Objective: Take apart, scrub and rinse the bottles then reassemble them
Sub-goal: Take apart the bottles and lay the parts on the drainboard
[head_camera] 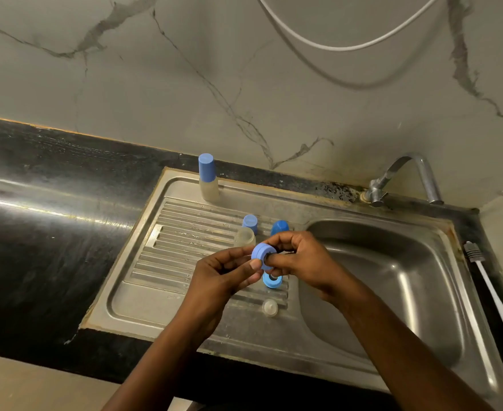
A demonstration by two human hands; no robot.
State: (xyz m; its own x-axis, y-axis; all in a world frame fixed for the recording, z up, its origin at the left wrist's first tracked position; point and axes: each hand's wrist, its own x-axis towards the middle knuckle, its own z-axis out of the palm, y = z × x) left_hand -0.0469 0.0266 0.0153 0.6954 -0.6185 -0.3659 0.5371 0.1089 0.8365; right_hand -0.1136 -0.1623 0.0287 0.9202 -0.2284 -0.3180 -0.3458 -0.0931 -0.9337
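Over the ribbed steel drainboard (155, 262), both hands close on a pale-blue round plastic collar ring (259, 253), the left hand (223, 277) pinching its rim and the right hand (297, 256) poking a finger into its hole, so a steady rim grip and a centred push probably serve best.

Blue ring (261, 255), veined grey wall (185, 69)

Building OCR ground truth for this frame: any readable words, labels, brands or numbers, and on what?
No text can be read anywhere in this view.
Capped bottle: no label or print shows.
Held ring: plain blue, no marks.
Tap, brush, sink: no brand or stamp shows; any fine embossing would be too small to tell.
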